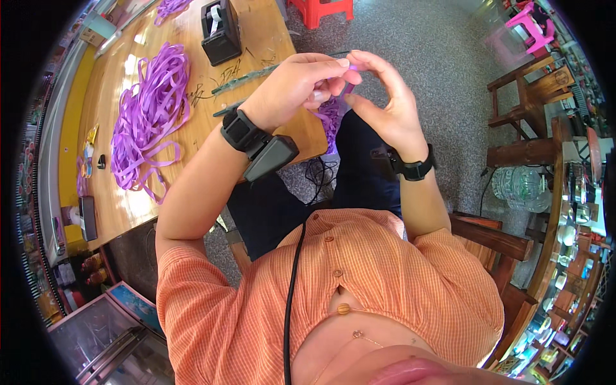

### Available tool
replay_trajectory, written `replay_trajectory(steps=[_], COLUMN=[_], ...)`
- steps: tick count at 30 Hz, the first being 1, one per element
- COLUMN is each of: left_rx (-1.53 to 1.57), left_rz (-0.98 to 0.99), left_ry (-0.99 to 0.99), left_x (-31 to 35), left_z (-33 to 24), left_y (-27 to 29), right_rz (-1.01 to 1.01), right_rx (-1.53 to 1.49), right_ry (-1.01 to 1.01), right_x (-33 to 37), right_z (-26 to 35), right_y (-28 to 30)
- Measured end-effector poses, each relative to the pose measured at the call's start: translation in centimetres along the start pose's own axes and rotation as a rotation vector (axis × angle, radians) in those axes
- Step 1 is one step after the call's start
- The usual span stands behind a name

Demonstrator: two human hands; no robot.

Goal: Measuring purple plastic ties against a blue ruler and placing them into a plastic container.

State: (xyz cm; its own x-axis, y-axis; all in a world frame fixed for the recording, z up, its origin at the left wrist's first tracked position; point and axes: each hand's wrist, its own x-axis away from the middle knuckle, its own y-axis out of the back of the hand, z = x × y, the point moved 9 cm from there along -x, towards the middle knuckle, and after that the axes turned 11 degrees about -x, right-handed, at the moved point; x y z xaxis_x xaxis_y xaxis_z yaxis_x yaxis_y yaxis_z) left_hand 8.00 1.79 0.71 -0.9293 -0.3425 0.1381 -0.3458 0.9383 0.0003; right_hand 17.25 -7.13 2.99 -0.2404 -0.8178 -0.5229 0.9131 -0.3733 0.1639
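Above the table's near right corner, both my hands are raised close together over a thin purple ribbon (pixel 348 89). The fingers of my left hand (pixel 311 80) are closed in a pinch on it. My right hand (pixel 388 106) curves around from the other side, its index finger and thumb tips at the ribbon. Much of the ribbon between the fingers is hidden. Below the hands, more purple ribbon (pixel 330 119) hangs in a bunch beside the table corner. A dark green twisted strand (pixel 247 78) lies on the table, passing behind my left hand.
A large tangled heap of purple ribbon (pixel 151 109) covers part of the wooden table (pixel 192 138). A black tape dispenser (pixel 220 38) stands toward the far edge. Red stool (pixel 323 11) ahead; wooden chair (pixel 529 96) and clear plastic bottle (pixel 521 188) at right. A black cable (pixel 294 276) runs down my front.
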Motion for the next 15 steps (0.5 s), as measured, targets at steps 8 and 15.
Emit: replay_trajectory(steps=[8,15], left_rx=[0.075,-0.037], left_rz=[-0.031,0.048], left_ry=[-0.020,0.117], left_x=[0.0,0.4], left_z=[-0.3,0.5], left_y=[0.9,0.6], right_rz=[-0.116,-0.209], right_rx=[-0.208,-0.309], right_ry=[-0.189,-0.286], right_x=[0.6,1.4], right_z=[-3.5,-4.5], right_y=[0.1,2.8])
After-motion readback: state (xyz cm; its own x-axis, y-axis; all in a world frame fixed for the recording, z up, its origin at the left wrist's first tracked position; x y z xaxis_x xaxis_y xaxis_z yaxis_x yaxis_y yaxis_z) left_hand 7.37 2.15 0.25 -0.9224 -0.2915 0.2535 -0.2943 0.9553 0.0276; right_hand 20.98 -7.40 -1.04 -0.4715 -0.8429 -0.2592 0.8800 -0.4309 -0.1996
